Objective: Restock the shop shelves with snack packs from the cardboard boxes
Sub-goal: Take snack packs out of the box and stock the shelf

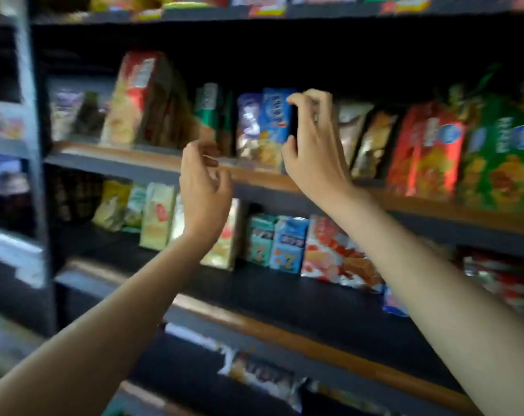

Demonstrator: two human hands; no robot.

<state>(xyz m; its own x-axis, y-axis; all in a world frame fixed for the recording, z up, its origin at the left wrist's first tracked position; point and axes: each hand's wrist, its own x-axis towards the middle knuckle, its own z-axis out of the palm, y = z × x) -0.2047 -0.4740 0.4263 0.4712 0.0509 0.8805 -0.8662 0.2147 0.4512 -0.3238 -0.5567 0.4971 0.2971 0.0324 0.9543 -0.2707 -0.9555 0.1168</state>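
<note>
My right hand [313, 145] is up at the middle shelf [140, 159], fingers [299, 99] and thumb curled round the right edge of a blue pack [274, 115] that stands upright on the shelf. A paler blue-and-silver pack [248, 124] stands just to its left, touching it. My left hand [203, 181] hangs in front of the shelf's front lip, lower and to the left, its fingers loosely curled and holding nothing; it touches no pack that I can make out.

Further left on the same shelf a tall red-and-yellow box [131, 97] leans to the right, with a green pack [208, 106] between it and the blue ones. To the right of my right hand stand brown packs [371, 139], then a red bag [425, 151] and a green bag [501, 163].

On the shelf below, pale yellow packs [157, 214] stand left of my left wrist, and small teal and blue cartons [275, 241] stand between my two forearms. Everything is blurred, so no lettering reads.
</note>
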